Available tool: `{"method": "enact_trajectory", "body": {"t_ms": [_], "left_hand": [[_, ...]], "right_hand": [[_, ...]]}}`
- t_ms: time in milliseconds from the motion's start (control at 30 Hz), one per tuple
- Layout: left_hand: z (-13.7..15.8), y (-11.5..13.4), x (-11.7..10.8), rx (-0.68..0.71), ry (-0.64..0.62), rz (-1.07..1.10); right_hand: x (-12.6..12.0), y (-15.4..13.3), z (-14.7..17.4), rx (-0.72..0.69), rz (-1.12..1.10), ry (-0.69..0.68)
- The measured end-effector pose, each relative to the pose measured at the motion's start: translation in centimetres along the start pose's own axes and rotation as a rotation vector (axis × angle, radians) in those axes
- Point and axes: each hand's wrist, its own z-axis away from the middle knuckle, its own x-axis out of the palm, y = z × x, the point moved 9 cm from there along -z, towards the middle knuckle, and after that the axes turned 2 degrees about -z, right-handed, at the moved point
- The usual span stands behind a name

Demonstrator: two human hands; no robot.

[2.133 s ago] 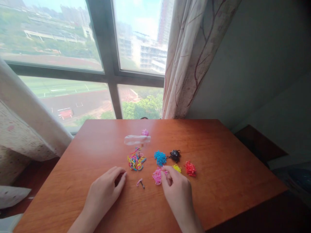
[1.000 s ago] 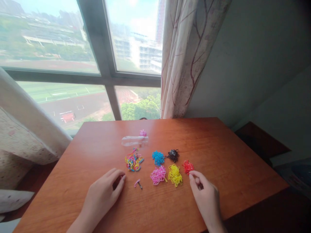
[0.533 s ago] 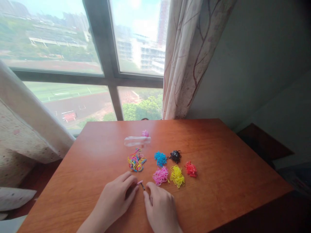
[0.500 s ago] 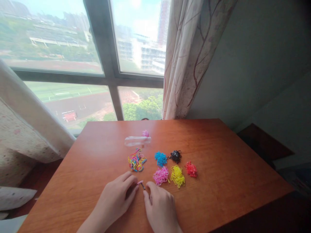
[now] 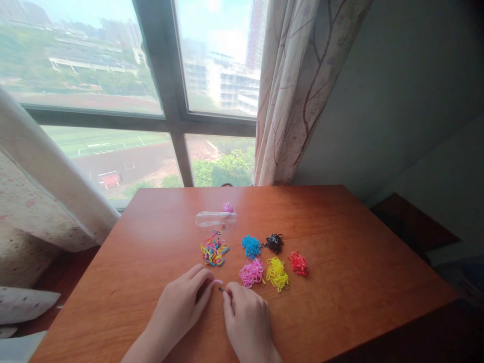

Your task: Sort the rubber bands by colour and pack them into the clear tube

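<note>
My left hand point(image 5: 183, 301) is closed in a pinch on a small pink rubber band point(image 5: 218, 281), whose end sticks out past the fingertips. Opposite it, my right hand point(image 5: 248, 313) pinches a small black rubber band point(image 5: 221, 289); only its tip shows. A narrow gap separates the two bands. Just beyond my left hand lies a mixed pile of coloured rubber bands point(image 5: 215, 251). Past my right fingers sit a pink pile point(image 5: 251, 273) and a yellow pile point(image 5: 277, 274), with a blue pile point(image 5: 251, 246) and a black pile point(image 5: 274, 243) behind them.
A red pile of rubber bands point(image 5: 298, 263) lies farthest right. Toward the back of the wooden table point(image 5: 351, 252) is a clear plastic bag or tube point(image 5: 214, 219), beside a small pink object point(image 5: 227, 207). A window and curtains point(image 5: 285, 101) rise behind the table.
The black rubber band has come away from the pink one and shows less, drawn into my right fingers. My hands have barely shifted, and the view has moved slightly.
</note>
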Motion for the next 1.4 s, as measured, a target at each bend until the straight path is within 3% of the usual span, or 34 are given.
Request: {"method": "enact_trajectory", "body": {"t_ms": [133,300,467,700,967,1167,1400], "left_hand": [[-0.5,0.6,-0.6,-0.012,0.052,0.05],[-2.2,3.3,-1.0,0.033,0.055,0.056],[-4.5,5.6,0.0,0.029,0.028,0.03],[-5.3,6.4,1.8,0.019,-0.039,0.063],[-4.5,4.5,-1.6,0.005,0.068,0.081],[-2.4,0.5,-2.8,-0.068,0.155,0.064],[-0.6,-2.3,-1.4,-0.137,0.155,0.104]], "right_hand": [[-0.2,0.2,0.5,-0.022,-0.016,0.006],[-1.1,0.7,1.4,-0.052,-0.026,0.061],[-1.2,1.5,2.1,-0.066,-0.032,0.062],[-0.8,2.3,2.7,-0.039,-0.065,0.044],[-1.3,2.0,2.4,-0.041,-0.086,0.07],[-2.3,3.2,2.1,0.029,-0.218,0.087],[-7.8,7.8,-1.4,0.146,-0.119,0.205]]}}
